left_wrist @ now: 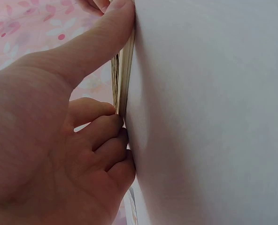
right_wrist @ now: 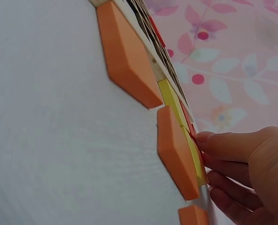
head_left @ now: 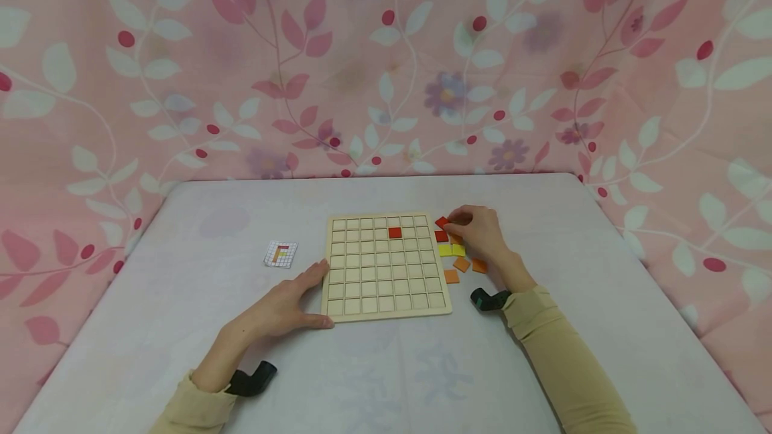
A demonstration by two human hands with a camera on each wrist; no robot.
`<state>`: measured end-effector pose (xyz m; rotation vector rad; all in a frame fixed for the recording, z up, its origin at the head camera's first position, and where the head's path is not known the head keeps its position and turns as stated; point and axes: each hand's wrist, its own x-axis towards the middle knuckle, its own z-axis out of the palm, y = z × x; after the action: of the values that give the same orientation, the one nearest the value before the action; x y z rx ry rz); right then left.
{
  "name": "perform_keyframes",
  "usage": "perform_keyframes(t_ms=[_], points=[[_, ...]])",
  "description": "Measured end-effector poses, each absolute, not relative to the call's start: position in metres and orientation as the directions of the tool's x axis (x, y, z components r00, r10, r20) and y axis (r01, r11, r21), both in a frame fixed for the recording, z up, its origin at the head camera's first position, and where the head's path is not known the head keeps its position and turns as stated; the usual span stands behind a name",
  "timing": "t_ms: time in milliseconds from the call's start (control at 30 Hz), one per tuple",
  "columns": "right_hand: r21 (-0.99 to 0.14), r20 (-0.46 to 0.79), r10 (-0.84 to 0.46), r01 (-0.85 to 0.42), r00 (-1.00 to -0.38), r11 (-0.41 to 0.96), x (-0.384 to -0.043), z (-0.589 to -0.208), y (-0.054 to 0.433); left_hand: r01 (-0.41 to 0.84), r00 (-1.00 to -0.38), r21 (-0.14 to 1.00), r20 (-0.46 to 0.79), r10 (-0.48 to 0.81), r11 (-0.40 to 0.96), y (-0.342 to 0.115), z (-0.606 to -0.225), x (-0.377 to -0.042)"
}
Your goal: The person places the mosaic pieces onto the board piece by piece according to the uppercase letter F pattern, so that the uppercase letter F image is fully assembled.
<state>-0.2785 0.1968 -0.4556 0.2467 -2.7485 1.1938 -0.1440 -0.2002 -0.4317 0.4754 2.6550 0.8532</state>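
Hands are working at opposite sides of a pale square wooden grid board (head_left: 387,265) w/ rows of small recessed cells. Left hand (head_left: 288,305) is lying flat on the white cloth-covered table (head_left: 241,220), fingers straight and slightly spread, thumb and fingertips pressing against the board's near-left corner; nothing gripped. Left wrist view is showing the thumb (left_wrist: 101,37) lying along the board edge (left_wrist: 125,70).

Right hand (head_left: 480,232) is sitting just beside the board's far-right edge, fingers curled, pinching a small red square tile (head_left: 443,222) at the fingertips. Directly under that hand: another red tile (head_left: 441,236), two yellow square tiles (head_left: 452,250), then three orange square tiles (head_left: 462,264) scattered toward the wrist, all close to the board edge. One red tile (head_left: 395,232) is sitting in a board cell, second row from far side, betw. the two hands.

Well out beyond the left hand, a small white pattern card (head_left: 281,254) w/ coloured grid print is lying flat.
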Motion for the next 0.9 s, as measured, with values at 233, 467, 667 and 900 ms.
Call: perform_keyframes(t_ms=[233, 467, 667, 900], points=[[-0.685, 0.205, -0.106, -0.22, -0.973, 0.694, -0.2777, -0.4552, 0.1946, 0.219, -0.897, 0.599, -0.187, 0.4, 0.77, -0.2001, -0.4323, -0.144], [-0.678, 0.222, -0.115, -0.238, -0.968, 0.696, -0.2762, -0.4547, 0.1936, 0.223, -0.896, 0.599, -0.184, 0.403, 0.769, -0.2007, -0.433, -0.1442], [-0.681, 0.209, -0.115, -0.229, -0.971, 0.696, -0.2763, -0.4555, 0.1958, 0.228, -0.894, 0.598, -0.183, 0.408, 0.768, -0.2011, -0.4337, -0.1444], [-0.7, 0.216, -0.097, -0.223, -0.972, 0.679, -0.2765, -0.4555, 0.1983, 0.235, -0.893, 0.596, -0.179, 0.412, 0.768, -0.2015, -0.4342, -0.145]])
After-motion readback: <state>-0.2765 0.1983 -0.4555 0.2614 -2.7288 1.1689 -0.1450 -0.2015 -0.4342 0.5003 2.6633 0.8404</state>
